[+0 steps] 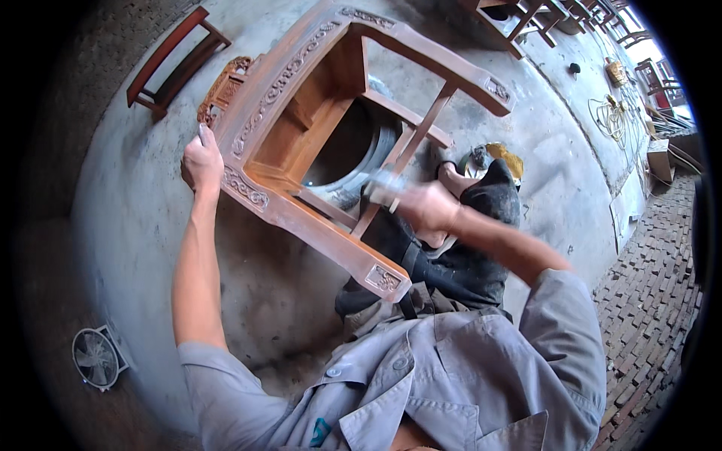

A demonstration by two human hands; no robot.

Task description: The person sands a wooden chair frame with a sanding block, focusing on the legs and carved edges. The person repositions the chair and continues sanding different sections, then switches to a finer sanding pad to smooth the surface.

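A carved wooden chair frame [293, 71] lies tilted before me, its legs and crossbars pointing toward the right. Scrollwork runs along its edges, and a pale dusty film covers parts of the wood. My left hand [201, 160] is closed round the frame's left edge, beside the openwork carved piece [223, 92]. Over the lower crossbars, my right hand [425, 204] is smeared by motion. Its fingers are closed on a greyish object [387, 184] too blurred to name. Under the frame shows a dark round ring like a tyre [382, 143].
A curved reddish wooden piece [167, 60] stands at the far left. More wooden furniture [530, 19] lines the far right, near coiled cable [613, 120] and a cardboard box [660, 159]. A yellow bag [508, 161] lies by my foot. A fan [98, 358] stands lower left.
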